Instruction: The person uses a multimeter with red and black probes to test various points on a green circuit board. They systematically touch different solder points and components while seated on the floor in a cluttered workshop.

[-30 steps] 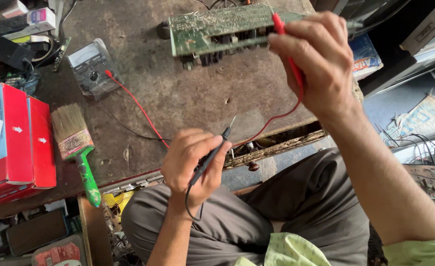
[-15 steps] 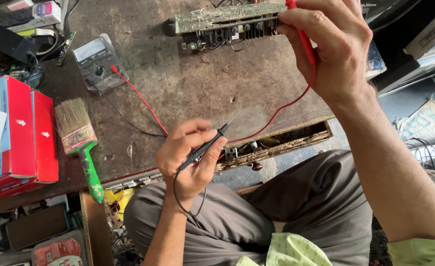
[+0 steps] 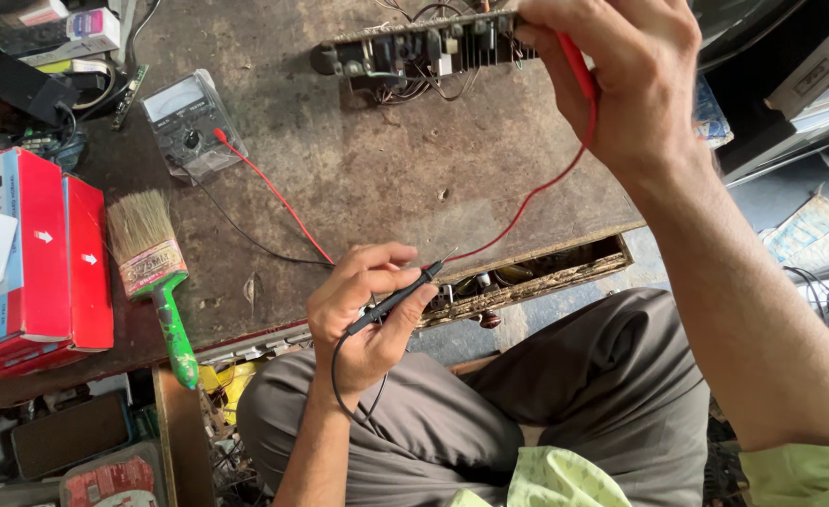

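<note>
Worn wood, slick plastic
Under the left hand (image 3: 363, 314), a rough, stained wooden bench (image 3: 386, 178); its black probe (image 3: 397, 300) looks matt plastic; the right hand's (image 3: 635, 80) red probe (image 3: 579, 68) glossy.

My left hand (image 3: 369, 314) pinches the black probe (image 3: 397, 300) like a pen, tip up and to the right, just above the bench's (image 3: 377, 178) near edge. My right hand (image 3: 626, 80) grips the red probe (image 3: 579, 70) at the circuit board (image 3: 414, 52), which stands on edge at the far side. The red lead (image 3: 273, 192) runs across the bench to the meter (image 3: 187, 122) on the left. A brush (image 3: 156, 272) with a green handle lies beside the red boxes (image 3: 43, 253)
</note>
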{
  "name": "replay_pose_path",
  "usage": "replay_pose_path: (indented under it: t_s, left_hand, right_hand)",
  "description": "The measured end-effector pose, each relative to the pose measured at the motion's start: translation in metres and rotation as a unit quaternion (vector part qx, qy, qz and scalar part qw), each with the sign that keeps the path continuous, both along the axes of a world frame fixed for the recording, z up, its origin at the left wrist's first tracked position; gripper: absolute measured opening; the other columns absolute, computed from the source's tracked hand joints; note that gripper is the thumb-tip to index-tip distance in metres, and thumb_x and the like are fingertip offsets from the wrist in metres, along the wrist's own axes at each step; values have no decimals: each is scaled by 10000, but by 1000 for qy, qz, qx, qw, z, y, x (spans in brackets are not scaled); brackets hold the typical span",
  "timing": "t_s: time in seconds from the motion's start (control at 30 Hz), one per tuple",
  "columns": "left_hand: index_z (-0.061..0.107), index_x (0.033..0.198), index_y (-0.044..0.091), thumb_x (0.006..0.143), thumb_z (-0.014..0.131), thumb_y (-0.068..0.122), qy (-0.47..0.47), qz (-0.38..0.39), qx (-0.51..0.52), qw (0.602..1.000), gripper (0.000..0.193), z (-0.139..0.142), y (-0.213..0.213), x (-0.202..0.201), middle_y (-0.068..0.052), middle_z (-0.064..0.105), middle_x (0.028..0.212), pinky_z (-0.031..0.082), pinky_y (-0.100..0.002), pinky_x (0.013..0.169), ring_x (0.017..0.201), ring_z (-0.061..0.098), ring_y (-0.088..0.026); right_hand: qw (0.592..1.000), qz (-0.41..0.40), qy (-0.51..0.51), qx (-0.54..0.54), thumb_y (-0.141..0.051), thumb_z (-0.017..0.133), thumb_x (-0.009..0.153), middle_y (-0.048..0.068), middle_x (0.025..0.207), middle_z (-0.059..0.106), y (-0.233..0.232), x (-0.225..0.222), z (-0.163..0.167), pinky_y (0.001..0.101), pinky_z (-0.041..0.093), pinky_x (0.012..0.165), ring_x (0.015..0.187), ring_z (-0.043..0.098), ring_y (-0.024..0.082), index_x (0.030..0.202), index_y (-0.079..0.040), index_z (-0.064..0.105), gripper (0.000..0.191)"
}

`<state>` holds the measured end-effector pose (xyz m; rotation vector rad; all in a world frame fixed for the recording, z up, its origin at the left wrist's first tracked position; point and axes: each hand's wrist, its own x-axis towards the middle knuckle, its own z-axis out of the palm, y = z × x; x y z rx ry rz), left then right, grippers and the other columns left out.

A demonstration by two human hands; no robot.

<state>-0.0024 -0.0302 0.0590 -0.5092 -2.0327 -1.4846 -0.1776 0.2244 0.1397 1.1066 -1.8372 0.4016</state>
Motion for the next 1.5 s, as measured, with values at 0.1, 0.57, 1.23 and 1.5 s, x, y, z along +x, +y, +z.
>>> replay_pose_path:
  t_s: [0.1,0.57,1.23,1.5]
  left_hand:
    - [688,995,32,858,843,35,-7,4,12,1000,207,-7,-6,6,-119,733,1124,593,-302,852,954,724,-197]
    - [686,1055,-20,895,769,-34,-74,50,138,986,180,-63,-34,30,-133,723,1147,564,-299,930,1038,694,-172]
    - [648,973,41,841,826,-17,89,142,-29,985,229,-88,10,-48,-66,714,993,519,-375,813,909,665,-250]
    - [640,930,79,784,839,-17,94,102,-89,986,265,-87,9,-50,-27,694,980,467,-398,863,940,648,-258]
  right_hand:
    - [1000,9,7,-10,-31,762,1064,91,1059,734,11,7,-17,383,500,839,955,650,207,1111,-29,727,59]
    - [992,10,-99,76,-69,767,812,90,999,704,49,118,-144,425,511,798,921,677,254,1045,-51,744,235]
    - [937,-25,-290,-194,54,745,926,152,1008,742,-11,131,-163,277,544,686,814,692,195,1244,16,683,326]
    - [854,-44,-423,-298,34,784,901,75,944,759,-62,117,-172,210,503,630,765,654,46,1018,2,729,133]
